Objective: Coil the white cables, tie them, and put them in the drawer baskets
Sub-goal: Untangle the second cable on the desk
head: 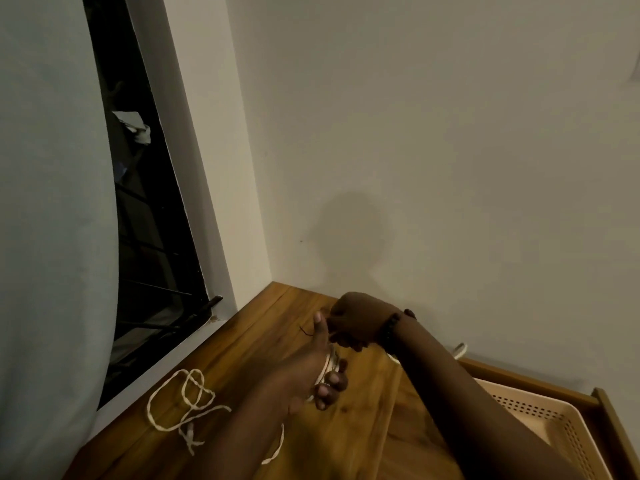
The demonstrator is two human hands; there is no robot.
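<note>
My left hand [311, 368] grips a coil of white cable [329, 363] over the wooden top, fingers curled round the loops and thumb pointing up. My right hand [356, 322], with a bead bracelet at the wrist, is just above it and pinches a thin dark tie [305, 330] near the left thumb. A loose white cable [180, 400] lies in open loops on the wood at the left. Another strand [275, 448] trails under my left forearm. A beige perforated basket [540, 410] sits in the open drawer at the lower right.
The wooden top [242, 358] meets a bare wall behind and a white window ledge at the left, beside a dark barred window [149, 237]. A pale curtain [52, 202] hangs at the far left. A bit of white cable [460, 349] shows behind my right forearm.
</note>
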